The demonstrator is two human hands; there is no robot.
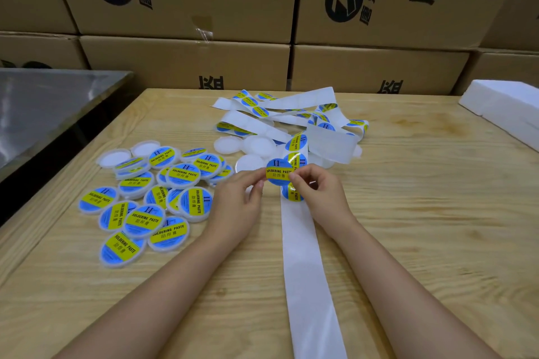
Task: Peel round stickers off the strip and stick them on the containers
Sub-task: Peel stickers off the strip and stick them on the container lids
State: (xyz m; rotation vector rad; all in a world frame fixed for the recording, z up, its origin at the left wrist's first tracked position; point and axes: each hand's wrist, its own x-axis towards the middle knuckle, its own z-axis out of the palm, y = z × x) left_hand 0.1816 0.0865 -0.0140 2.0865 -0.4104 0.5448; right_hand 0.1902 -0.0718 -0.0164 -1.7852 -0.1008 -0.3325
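Left hand (pixel 239 201) and right hand (pixel 315 189) each pinch one edge of a round sticker (pixel 278 175), held just over the strip (pixel 306 271). Cannot tell whether a container sits under it. Best practice: keep the sticker taut, centre it over a bare container (pixel 250 162), then press from the middle outward to avoid creases. Labelled containers (pixel 143 218) are piled to the left.

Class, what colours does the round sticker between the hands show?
The sticker is blue with a yellow band and black lettering; head view.
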